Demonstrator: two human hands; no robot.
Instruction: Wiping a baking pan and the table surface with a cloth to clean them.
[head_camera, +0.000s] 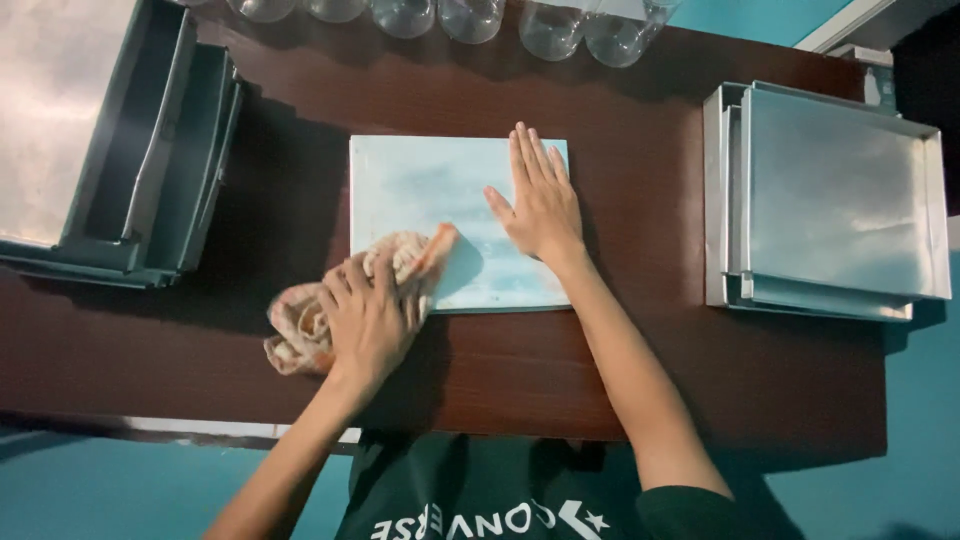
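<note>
A pale blue rectangular board (440, 200) lies flat on a dark brown wooden table (700, 360), and everything else is placed here by reference to that board. The left hand (368, 325) sits at the board's near left corner, fingers curled down over a crumpled beige and orange cloth (400, 262), pressing it against the board's surface; part of the cloth bunches off the board's left edge onto the table. The right hand (540, 205) rests on the board's right half, palm down, fingers straight and close together, flat and holding nothing.

To the left of the board, well apart, stands a stack of dark grey-green metal trays (150, 170), tilted against each other at the table's left end. To the right of the board, also apart, lies a stack of shiny silver rectangular trays (830, 200), nested and flat. Beyond the board's far edge, a row of clear plastic bottles (470, 18) lines the table's back rim.

Below the near edge of the table the floor (120, 490) shows teal, and the same teal appears beyond the far right corner.
</note>
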